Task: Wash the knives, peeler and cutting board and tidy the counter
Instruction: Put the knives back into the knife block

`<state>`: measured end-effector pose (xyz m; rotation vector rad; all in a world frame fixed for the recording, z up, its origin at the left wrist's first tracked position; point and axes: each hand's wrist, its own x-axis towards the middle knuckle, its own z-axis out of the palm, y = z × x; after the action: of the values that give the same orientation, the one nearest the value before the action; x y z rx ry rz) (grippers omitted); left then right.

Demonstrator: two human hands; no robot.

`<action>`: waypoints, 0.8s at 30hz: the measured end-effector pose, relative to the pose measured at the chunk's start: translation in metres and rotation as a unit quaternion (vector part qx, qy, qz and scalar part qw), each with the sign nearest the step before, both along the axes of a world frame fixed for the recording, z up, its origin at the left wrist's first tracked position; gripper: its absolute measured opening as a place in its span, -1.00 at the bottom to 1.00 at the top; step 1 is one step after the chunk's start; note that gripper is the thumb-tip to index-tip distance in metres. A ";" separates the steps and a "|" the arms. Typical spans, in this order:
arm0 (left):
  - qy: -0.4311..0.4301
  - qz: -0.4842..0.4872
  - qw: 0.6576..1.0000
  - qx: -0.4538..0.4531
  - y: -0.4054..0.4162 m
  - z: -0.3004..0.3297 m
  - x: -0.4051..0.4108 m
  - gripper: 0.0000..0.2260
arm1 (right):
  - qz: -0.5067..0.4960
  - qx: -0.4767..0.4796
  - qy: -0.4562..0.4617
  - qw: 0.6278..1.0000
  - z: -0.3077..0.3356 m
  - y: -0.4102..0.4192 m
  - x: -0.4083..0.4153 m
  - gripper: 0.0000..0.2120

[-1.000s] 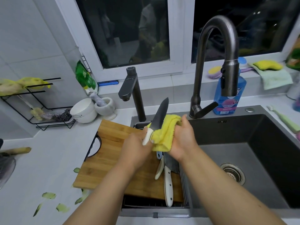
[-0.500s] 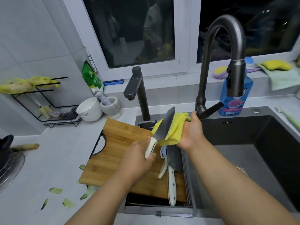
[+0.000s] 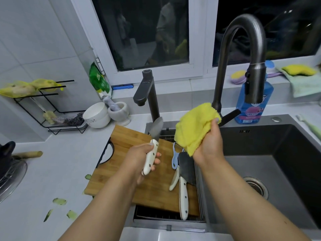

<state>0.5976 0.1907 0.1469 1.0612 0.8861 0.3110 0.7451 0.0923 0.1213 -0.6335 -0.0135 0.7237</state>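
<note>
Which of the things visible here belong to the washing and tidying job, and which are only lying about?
Belong to the job:
knife in the left hand
yellow cloth in the right hand
cleaver
peeler
cutting board
peel scraps

Lying about:
white bowl
mortar
blue soap bottle
wire rack

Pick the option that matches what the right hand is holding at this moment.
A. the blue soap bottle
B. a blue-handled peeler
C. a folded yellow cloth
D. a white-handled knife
C. The right hand grips the yellow cloth, held up clear of the blade, while the left hand holds the white-handled knife over the cutting board.
</note>
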 end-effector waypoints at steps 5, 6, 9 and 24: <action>-0.039 -0.020 0.994 -0.097 -0.001 0.001 -0.001 -0.76 | 0.084 -0.194 -0.188 0.959 -0.008 0.004 -0.020 -0.49; -0.044 -0.036 0.992 -0.110 -0.006 0.003 0.001 -0.80 | 0.102 -0.245 -0.267 0.926 -0.010 0.008 -0.027 -0.50; -0.061 -0.069 0.987 -0.133 -0.020 0.008 0.002 -0.89 | 0.119 -0.316 -0.413 0.846 -0.021 0.024 -0.036 -0.44; -0.078 -0.097 0.990 -0.069 -0.013 0.014 -0.055 -0.78 | 0.058 -0.194 0.014 0.979 -0.027 0.036 0.026 -0.48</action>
<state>0.5423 0.1775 0.1607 0.9726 0.6487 0.1650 0.7708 0.1280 0.0938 -1.0023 0.1209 0.8567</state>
